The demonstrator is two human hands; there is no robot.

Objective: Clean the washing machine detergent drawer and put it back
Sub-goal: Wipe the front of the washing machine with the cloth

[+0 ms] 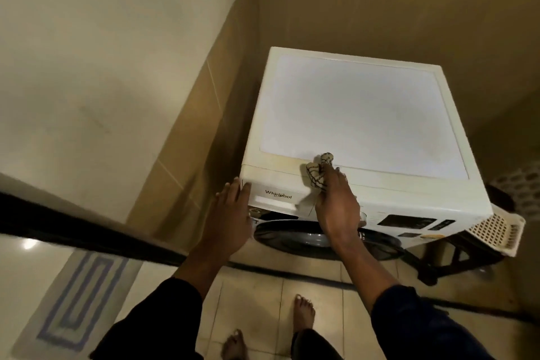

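Sitting closed between hands: detergent drawer [274, 198]; left hand [230, 213] flat at its left edge, right hand [339, 203] clutching cloth [318, 173].

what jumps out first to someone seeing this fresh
The white washing machine fills the corner, seen from above. At its front top edge the right hand grips a patterned cloth, just right of the detergent drawer, while the left hand lies with straight fingers at the left front corner. A perforated basket sits at its right side.
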